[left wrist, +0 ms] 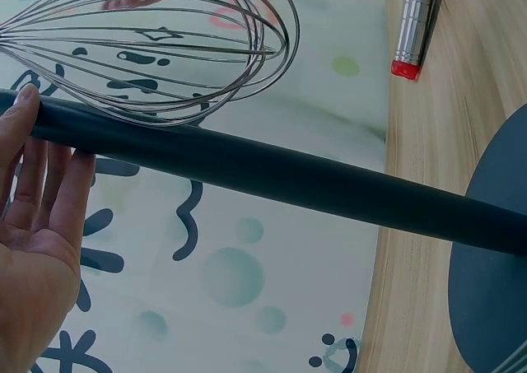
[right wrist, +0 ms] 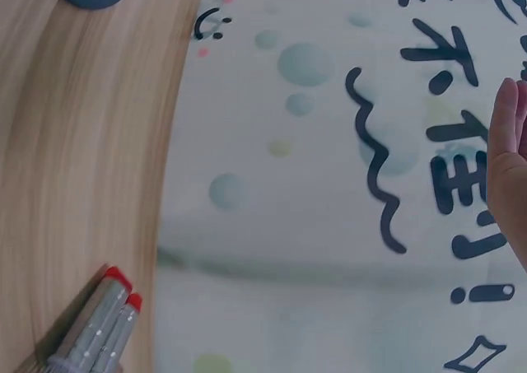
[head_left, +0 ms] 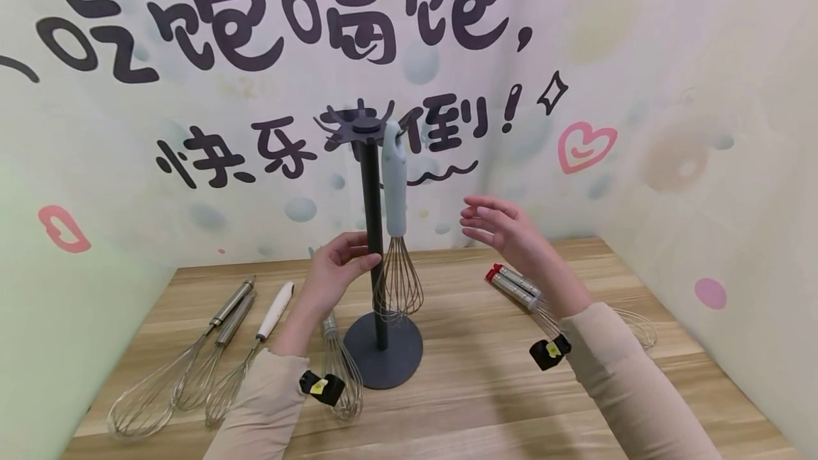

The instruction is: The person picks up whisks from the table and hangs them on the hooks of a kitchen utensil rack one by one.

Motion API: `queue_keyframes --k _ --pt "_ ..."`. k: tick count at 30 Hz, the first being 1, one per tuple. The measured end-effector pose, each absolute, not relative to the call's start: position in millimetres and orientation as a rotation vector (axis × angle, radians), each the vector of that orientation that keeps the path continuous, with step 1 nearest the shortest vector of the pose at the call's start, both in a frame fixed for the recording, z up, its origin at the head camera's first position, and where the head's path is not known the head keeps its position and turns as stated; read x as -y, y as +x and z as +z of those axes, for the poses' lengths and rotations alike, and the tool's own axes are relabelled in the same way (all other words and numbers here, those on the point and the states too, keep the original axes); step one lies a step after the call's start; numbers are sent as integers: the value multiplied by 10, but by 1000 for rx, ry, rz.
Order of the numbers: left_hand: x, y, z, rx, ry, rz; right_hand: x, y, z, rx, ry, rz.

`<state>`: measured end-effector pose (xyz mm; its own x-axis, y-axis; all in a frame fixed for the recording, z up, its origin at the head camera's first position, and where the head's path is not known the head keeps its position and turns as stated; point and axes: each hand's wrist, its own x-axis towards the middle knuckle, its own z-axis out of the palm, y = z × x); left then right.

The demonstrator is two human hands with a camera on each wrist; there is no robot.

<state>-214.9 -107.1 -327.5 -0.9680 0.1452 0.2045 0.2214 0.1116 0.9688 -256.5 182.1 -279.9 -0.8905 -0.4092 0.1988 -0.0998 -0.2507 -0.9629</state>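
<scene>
A dark utensil stand rises from a round base, with a crown of hooks on top. From one hook hangs a whisk with a light blue handle, its wire loops close beside the pole. My left hand holds the pole at mid-height between thumb and fingers; in the left wrist view the thumb lies on one side of the pole. My right hand is raised in the air to the right of the stand, fingers extended and holding nothing. At the right edge of the right wrist view, part of that hand shows.
Left on the wooden table lie several whisks, among them a white-handled whisk and a steel one. Another whisk lies beside the base, partly behind the left wrist. Two red-tipped whisks lie under the right forearm. Printed cloth walls surround the table.
</scene>
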Motion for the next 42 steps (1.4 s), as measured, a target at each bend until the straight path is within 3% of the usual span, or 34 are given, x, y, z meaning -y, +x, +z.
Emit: queue_keyframes --k 18,42 --pt "1061 -2095 -3206 2240 -399 -2034 -2431 -2698 -3378 -2057 -252 -2101" --pt "1022 -2059 -2954 2110 -489 -2057 -2857 -2688 -4188 -2247 -12 -1951"
